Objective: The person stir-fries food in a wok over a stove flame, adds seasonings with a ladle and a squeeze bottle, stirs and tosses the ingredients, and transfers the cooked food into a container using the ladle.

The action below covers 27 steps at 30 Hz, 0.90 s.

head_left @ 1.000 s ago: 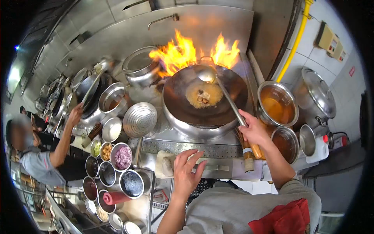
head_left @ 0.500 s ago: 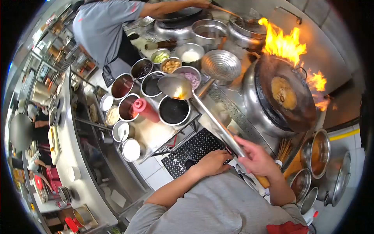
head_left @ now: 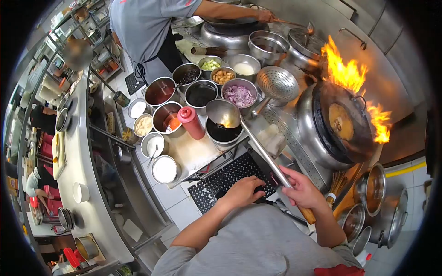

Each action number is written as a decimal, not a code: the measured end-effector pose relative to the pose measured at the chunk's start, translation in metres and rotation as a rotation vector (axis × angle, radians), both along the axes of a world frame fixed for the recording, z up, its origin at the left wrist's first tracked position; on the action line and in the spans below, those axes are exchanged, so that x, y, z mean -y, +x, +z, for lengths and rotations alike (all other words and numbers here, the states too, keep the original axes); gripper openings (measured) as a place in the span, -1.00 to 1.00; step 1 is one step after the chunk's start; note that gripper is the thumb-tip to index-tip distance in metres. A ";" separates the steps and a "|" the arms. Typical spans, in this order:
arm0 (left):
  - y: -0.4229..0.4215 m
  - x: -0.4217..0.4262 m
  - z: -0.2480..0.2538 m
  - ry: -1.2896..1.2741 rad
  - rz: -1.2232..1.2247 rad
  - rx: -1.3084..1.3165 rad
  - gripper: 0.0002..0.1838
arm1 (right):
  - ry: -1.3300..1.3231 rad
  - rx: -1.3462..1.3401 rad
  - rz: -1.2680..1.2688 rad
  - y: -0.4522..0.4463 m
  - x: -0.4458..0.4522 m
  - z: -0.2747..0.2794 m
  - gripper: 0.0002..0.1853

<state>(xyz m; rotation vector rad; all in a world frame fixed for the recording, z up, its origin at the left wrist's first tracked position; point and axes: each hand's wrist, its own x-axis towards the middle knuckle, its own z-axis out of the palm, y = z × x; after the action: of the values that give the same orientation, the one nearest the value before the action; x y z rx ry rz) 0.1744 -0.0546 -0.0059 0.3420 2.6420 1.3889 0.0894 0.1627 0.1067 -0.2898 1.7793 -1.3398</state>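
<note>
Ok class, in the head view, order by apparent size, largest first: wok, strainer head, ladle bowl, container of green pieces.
Wok
Strainer head
Ladle bowl
Container of green pieces

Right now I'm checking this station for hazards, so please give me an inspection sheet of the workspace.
Surface: table, marked, with pots crowded around its bare patch.
Job's things: ladle over the dark-liquid pot; wok holding brownish liquid.
Clutter: red squeeze bottle among pots; skimmer beside them.
Hands: right hand grips the ladle; left hand holds nothing visible.
Cables: nothing seen.
Surroundings: flames rise beside the wok; another person stands at a neighbouring wok.
</note>
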 end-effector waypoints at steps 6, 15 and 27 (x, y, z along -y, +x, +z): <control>0.001 -0.004 -0.008 -0.002 -0.021 -0.042 -0.61 | 0.046 -0.115 0.050 0.003 -0.003 -0.014 -0.21; 0.001 -0.004 -0.003 -0.004 -0.003 0.008 -0.64 | -0.104 -0.023 -0.045 0.003 -0.016 -0.017 -0.21; -0.042 -0.014 0.045 0.048 -0.054 -0.040 -0.65 | -0.588 0.264 -0.359 -0.002 -0.085 0.012 -0.23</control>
<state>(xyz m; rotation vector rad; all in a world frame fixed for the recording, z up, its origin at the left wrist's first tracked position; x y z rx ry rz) 0.1323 -0.0410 0.0395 0.4474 2.6136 1.4456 0.0871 0.2481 0.1189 -0.0978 1.2221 -2.0486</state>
